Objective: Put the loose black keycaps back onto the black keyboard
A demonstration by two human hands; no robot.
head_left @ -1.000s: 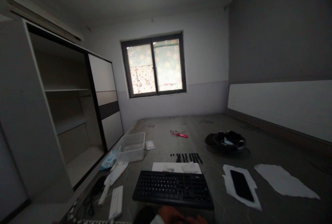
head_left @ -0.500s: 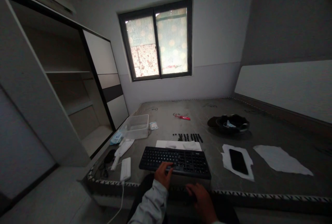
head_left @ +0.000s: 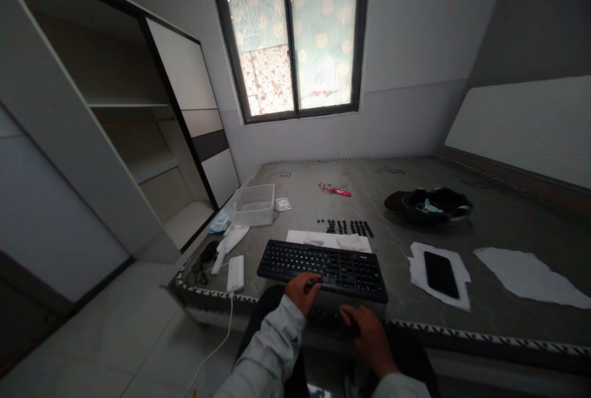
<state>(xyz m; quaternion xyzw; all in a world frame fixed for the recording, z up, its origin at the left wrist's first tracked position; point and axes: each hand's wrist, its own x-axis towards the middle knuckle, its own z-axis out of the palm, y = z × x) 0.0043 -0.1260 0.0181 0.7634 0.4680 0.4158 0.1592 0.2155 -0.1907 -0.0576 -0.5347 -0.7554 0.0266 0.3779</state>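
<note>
A black keyboard [head_left: 323, 266] lies at the front edge of a grey mattress [head_left: 429, 349]. At its near edge is my left hand [head_left: 301, 293], with thumb and forefinger closed together over the lower keys. Whatever is between those fingertips is too dark and small to make out. My right hand [head_left: 368, 333] hovers over my lap, just in front of the keyboard and apart from it. Its fingers are curled around something dark that I cannot identify. Behind the keyboard, several small black keycaps [head_left: 355, 227] stand in rows near a white sheet of paper [head_left: 295, 237].
On the left are a clear plastic box [head_left: 252, 204], a white power bank [head_left: 236, 274] with a cable, and a black mouse [head_left: 210, 251]. To the right lie a phone [head_left: 441, 275] on tissue, another tissue [head_left: 530, 278] and a dark cap [head_left: 429, 206]. A red packet [head_left: 337, 190] lies farther back.
The camera has tipped, so the scene sits higher and the mattress edge farther right. Both hands stay near the keyboard's front edge, and the right hand's fingers have turned slightly.
</note>
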